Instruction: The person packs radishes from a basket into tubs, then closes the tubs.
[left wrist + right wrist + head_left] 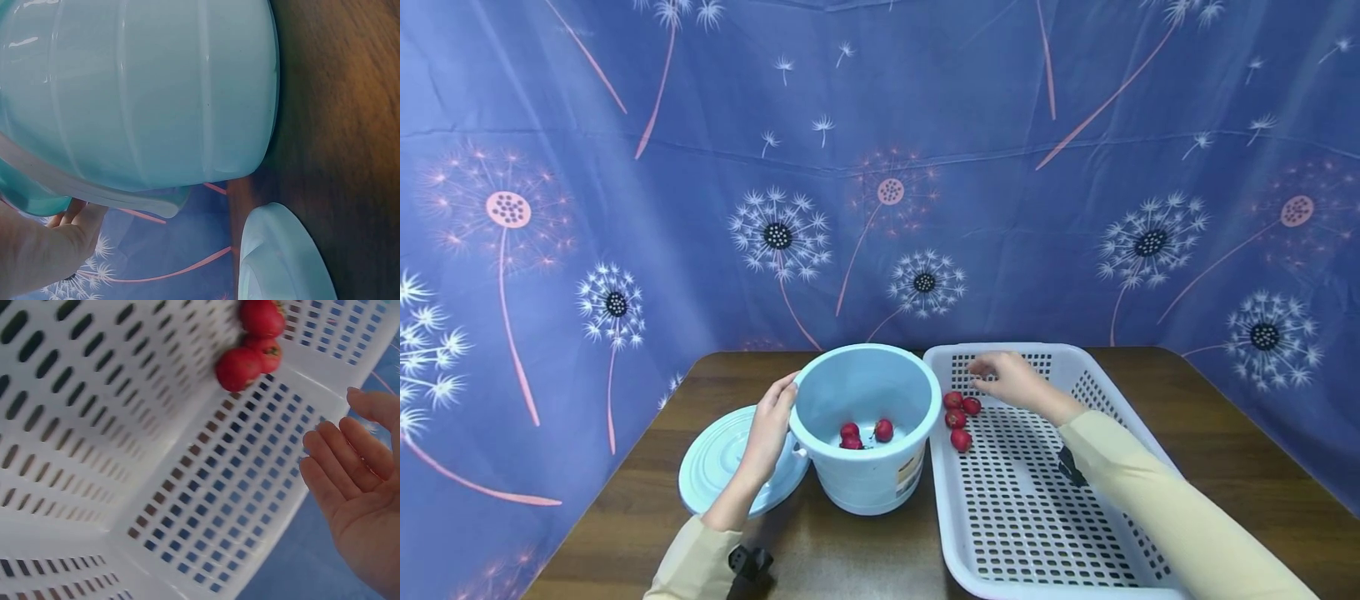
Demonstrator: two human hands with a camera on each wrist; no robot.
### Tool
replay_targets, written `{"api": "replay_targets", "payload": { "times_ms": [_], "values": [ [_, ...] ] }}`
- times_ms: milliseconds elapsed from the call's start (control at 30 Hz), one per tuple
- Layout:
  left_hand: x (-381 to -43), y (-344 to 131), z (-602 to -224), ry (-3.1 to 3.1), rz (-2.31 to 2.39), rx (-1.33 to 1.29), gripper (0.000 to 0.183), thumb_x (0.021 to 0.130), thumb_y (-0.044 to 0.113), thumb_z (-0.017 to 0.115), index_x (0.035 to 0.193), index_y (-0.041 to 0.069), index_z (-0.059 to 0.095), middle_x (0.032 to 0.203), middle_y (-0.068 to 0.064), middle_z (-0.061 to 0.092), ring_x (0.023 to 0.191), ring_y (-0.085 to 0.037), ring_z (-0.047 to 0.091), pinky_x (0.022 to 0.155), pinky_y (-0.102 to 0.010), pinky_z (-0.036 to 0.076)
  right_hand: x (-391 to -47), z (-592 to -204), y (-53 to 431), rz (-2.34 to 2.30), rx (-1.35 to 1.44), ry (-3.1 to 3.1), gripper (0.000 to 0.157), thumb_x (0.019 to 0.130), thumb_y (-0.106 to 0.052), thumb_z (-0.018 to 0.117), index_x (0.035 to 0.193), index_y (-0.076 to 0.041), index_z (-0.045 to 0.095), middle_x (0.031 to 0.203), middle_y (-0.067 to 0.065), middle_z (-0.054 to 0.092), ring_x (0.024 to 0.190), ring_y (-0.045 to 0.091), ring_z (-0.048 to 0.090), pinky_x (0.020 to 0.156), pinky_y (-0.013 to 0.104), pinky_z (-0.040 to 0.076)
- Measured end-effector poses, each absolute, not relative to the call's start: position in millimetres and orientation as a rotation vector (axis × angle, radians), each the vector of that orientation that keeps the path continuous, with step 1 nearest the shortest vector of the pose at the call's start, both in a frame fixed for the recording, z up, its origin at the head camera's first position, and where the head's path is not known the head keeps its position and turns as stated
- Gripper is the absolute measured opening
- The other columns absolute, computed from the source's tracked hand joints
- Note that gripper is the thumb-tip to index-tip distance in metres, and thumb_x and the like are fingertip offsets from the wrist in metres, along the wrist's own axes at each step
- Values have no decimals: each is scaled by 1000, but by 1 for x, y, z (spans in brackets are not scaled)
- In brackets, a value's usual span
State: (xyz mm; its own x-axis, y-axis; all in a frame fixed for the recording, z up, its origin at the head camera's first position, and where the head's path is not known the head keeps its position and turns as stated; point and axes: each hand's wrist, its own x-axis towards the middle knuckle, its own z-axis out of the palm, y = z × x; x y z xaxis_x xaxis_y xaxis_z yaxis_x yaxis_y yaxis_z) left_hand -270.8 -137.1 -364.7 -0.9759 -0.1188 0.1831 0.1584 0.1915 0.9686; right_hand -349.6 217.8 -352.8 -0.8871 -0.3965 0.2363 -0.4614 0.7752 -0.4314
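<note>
A light blue bucket (pixel 857 483) stands mid-table, with several small red fruits (pixel 883 430), like hawthorns, on its bottom. At the bucket's left rim, my left hand (pixel 769 429) grips the edge; in the left wrist view the bucket's side (pixel 162 94) and pale handle (pixel 94 194) partly cover its fingers. To the right is a white slotted plastic basket (pixel 951 517), where more red fruits (pixel 955 418) lie along the left wall. My right hand (pixel 1017 383) hovers over the basket's far end, right of these fruits, its fingers loosely bent and its palm bare (pixel 369 519).
A light blue lid (pixel 715 458) lies on the wooden table (pixel 617 517) left of the bucket, partly beneath my left forearm. Bucket and basket stand close side by side. Behind the table hangs a blue cloth (pixel 1000 250) with dandelion prints.
</note>
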Motion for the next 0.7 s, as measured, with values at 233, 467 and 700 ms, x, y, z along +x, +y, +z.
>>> {"api": "replay_targets", "payload": {
  "times_ms": [233, 467, 700],
  "values": [
    [-271, -136, -365, -2248, -1869, -42, 45, 101, 31, 38, 136, 3, 44, 137, -18, 49, 124, -32, 49, 103, -48, 40, -355, -368, 222, 707, 631, -2895, 31, 84, -17, 68, 108, 2, 65, 102, 16, 68, 90, 25, 64, 79, 39, 54],
    [-272, -137, -365, -2236, -1871, -36, 46, 101, 31, 38, 136, 3, 44, 137, -17, 49, 124, -31, 48, 104, -46, 39, -357, -379, 221, 678, 616, -2916, 32, 83, -18, 69, 107, 3, 65, 101, 16, 68, 92, 27, 64, 81, 39, 54],
    [-272, -136, -366, -2235, -1878, -37, 45, 101, 31, 38, 135, 3, 45, 137, -17, 49, 125, -31, 48, 104, -47, 38, -356, -388, 218, 671, 567, -2939, 34, 82, -17, 70, 108, 4, 64, 103, 17, 66, 92, 28, 63, 80, 39, 54]
  ]
}}
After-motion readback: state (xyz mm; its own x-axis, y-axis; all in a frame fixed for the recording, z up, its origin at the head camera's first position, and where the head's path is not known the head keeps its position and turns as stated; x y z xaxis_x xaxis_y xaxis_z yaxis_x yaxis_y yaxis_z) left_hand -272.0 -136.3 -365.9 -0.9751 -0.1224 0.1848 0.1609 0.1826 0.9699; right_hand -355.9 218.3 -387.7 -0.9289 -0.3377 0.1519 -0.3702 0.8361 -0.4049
